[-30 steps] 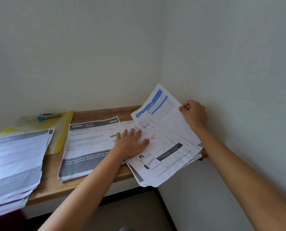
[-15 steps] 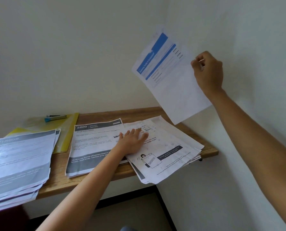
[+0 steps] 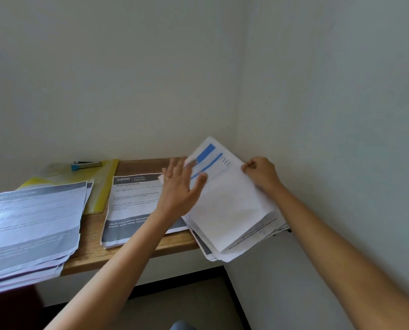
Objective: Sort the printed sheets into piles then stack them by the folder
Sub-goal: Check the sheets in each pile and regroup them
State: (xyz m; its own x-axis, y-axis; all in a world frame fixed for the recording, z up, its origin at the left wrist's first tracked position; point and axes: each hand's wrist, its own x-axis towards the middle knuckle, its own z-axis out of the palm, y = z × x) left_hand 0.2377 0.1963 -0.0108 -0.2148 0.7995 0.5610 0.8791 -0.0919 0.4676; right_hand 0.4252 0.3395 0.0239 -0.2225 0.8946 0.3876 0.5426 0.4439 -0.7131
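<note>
Head view has the right hand [image 3: 261,173] pinching the far edge of the blue-banded sheet [image 3: 227,198], which lies atop the mixed pile [image 3: 253,239] at the surface's [image 3: 136,256] wall end, while the left hand [image 3: 180,186], fingers spread, hovers alongside, likely to square it.

The desk [image 3: 92,236] holds yellow folder [image 3: 103,184], left pile [image 3: 29,222], middle pile [image 3: 132,206], right pile [image 3: 255,235].

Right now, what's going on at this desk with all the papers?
A person is sorting printed sheets on a wooden desk. The right hand pinches the blue-headed sheet over the right-hand pile; the left hand is open at that sheet's left edge. A middle pile and a left pile lie either side of the yellow folder.
</note>
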